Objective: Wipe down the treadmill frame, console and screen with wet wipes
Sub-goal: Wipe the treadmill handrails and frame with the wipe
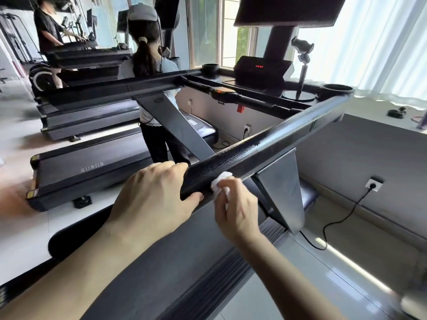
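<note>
i am standing on the treadmill deck [175,262] and looking down along the right handrail [272,144], which is running from the near end by my hands up to the console [261,70] at the front edge of the frame. my left hand [152,195] is gripping the near end of that rail, fingers curling over the top and thumb pressing in from underneath. my right hand [238,209] is pinching a crumpled white wet wipe [220,181] between thumb and fingers and pressing it against the outer side of the same rail, just beside my left thumb. the wipe is sitting close to where the grey upright support [282,188] is joining the rail. part of the rail's top is glistening in the window light.

the left handrail [115,88] is running along the other side of the frame, and a red tag [240,109] is hanging from the crossbar between the two rails. red digits are glowing on the console, a cup holder [337,88] is sitting at its right corner, and the dark screen [288,10] is standing above it on a post. a power cord [335,225] is trailing across the floor from a wall socket [373,184] off the right edge of the deck. another person [150,65] is standing on the neighbouring treadmill to my left, facing away.
</note>
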